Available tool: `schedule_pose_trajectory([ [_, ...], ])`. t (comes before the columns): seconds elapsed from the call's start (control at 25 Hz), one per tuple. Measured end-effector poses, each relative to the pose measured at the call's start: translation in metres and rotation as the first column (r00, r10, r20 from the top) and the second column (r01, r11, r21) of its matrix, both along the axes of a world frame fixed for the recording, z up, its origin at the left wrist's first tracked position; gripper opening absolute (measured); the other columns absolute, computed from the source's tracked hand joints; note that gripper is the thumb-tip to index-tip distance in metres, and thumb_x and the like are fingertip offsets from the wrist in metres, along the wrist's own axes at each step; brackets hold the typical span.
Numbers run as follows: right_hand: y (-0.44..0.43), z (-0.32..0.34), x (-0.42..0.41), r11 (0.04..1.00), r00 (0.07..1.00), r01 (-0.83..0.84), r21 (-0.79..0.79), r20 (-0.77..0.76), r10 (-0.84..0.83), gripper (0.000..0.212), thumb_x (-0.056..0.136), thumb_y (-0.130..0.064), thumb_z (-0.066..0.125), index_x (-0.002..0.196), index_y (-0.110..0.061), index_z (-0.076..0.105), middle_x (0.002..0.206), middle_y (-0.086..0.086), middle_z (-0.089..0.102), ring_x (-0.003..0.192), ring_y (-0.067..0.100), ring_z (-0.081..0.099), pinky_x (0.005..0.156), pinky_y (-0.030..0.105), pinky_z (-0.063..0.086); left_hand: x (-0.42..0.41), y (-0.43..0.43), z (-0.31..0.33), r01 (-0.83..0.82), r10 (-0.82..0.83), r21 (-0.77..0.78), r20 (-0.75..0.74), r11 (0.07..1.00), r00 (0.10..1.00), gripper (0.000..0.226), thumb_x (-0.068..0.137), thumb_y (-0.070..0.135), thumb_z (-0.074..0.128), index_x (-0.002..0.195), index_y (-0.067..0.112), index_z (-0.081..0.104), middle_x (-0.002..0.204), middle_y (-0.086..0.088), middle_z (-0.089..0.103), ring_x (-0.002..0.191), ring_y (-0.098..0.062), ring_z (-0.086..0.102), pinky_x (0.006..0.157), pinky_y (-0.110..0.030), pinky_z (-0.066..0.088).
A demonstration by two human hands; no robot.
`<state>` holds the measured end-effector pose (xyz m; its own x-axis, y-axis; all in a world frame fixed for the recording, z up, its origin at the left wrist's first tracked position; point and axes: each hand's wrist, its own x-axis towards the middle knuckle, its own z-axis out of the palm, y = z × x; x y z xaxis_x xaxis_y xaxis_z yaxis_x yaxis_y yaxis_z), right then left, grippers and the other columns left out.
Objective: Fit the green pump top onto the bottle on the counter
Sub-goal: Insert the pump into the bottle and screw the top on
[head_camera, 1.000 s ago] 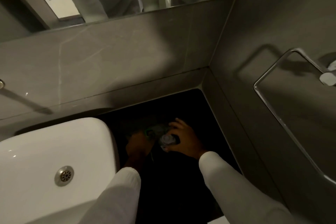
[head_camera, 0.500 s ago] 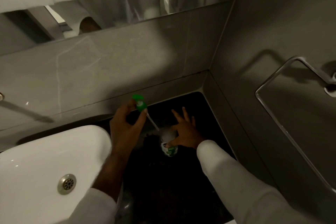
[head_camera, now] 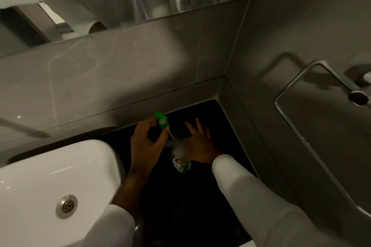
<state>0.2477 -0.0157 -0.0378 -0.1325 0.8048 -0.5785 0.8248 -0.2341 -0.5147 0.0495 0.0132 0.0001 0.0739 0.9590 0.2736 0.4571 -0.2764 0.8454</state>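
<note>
Little changed: left hand [head_camera: 147,142] gripping green pump top [head_camera: 162,121], right hand [head_camera: 198,146] around bottle [head_camera: 181,163].

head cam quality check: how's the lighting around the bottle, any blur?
Head view: dim; the black counter swallows detail, the bottle is faint with its neck smeared, the green pump top reads clearly, the white sink is brightest, wide-angle bends the wall lines.

Pump top [head_camera: 161,120] bright green, pale tube below. Bottle [head_camera: 181,161] clear, label white and green. Counter [head_camera: 200,206] black. Sink [head_camera: 40,176] white, drain [head_camera: 66,206] silver. Sleeves [head_camera: 261,206] white. Wall tiles [head_camera: 120,76] grey, faintly veined.
</note>
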Motion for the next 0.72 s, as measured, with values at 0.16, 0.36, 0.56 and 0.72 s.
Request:
schedule_pose_trajectory([
  [0.16, 0.0, -0.003, -0.001, 0.999, 0.999, 0.032, -0.034, 0.001, -0.032, 0.067, 0.072, -0.056, 0.089, 0.132, -0.033, 0.072, 0.181, -0.008, -0.017, 0.166, 0.044, -0.022, 0.13, 0.072, 0.005, -0.003, 0.007, 0.01, -0.046, 0.045, 0.034, 0.051, 0.998, 0.998, 0.037, 0.082, 0.037, 0.077, 0.112, 0.053, 0.061, 0.111, 0.031, 0.064, 0.107, -0.002, 0.065, 0.092, -0.015, 0.049],
  [0.36, 0.0, -0.007, 0.0, 1.0, 1.0, 0.025, -0.012, -0.012, -0.025, 0.053, 0.071, -0.059, 0.087, 0.119, -0.039, 0.077, 0.181, -0.01, -0.016, 0.166, 0.045, -0.022, 0.128, 0.074, 0.005, 0.001, -0.002, 0.001, 0.038, -0.04, -0.028, -0.073, 0.999, 0.997, 0.031, 0.079, 0.033, 0.077, 0.108, 0.038, 0.066, 0.105, 0.034, 0.061, 0.106, -0.005, 0.062, 0.089, -0.003, 0.041],
  [0.56, -0.001, -0.011, -0.002, 1.0, 1.0, 0.025, -0.007, 0.003, -0.025, 0.084, 0.073, -0.061, 0.085, 0.15, -0.043, 0.058, 0.182, -0.008, -0.014, 0.166, 0.045, -0.02, 0.13, 0.071, 0.005, 0.01, -0.016, -0.02, 0.155, -0.208, -0.319, -0.137, 0.935, 0.969, 0.033, 0.082, 0.014, 0.078, 0.114, 0.017, 0.071, 0.109, 0.011, 0.064, 0.109, -0.017, 0.066, 0.093, -0.025, 0.052],
  [0.72, -0.002, -0.013, 0.0, 0.993, 0.993, 0.111, -0.036, -0.028, -0.112, 0.097, 0.073, -0.058, 0.087, 0.158, -0.03, 0.051, 0.182, -0.007, -0.014, 0.168, 0.044, -0.017, 0.131, 0.069, 0.006, 0.006, -0.015, -0.024, 0.22, -0.276, -0.402, -0.088, 0.889, 0.957, 0.028, 0.083, 0.021, 0.076, 0.11, 0.026, 0.073, 0.109, 0.008, 0.073, 0.1, -0.004, 0.069, 0.089, -0.026, 0.056],
])
